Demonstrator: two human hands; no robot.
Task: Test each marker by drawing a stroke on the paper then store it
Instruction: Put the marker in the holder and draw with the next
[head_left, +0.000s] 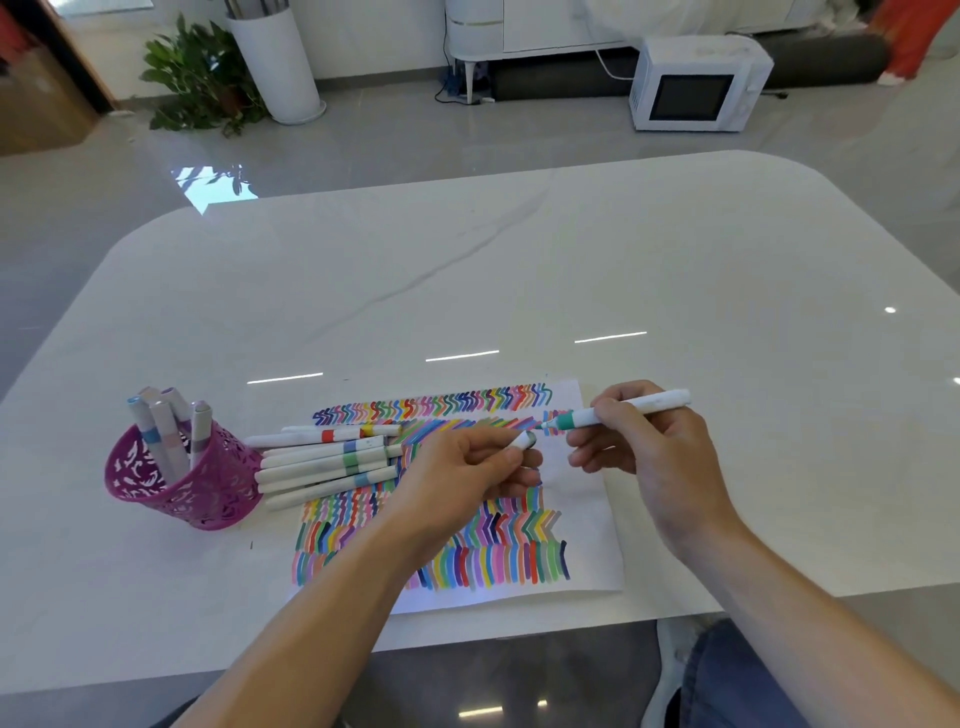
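Note:
My right hand (644, 447) grips an uncapped white marker with a teal band (618, 411), its tip pointing left just over the paper's upper right part. My left hand (467, 467) pinches the marker's white cap (525, 440), a short way from the tip. The white paper (582, 499) lies near the table's front edge, covered with rows of coloured strokes. Several capped white markers (332, 457) lie in a pile on the paper's left side. A purple perforated cup (182, 483) to the left holds several markers standing upright.
The white marble table (519, 270) stretches far behind the paper. Beyond it on the floor stand a white microwave (696, 83), a potted plant (202, 78) and a tall white cylinder (275, 62). My knee in jeans (737, 675) shows below the front edge.

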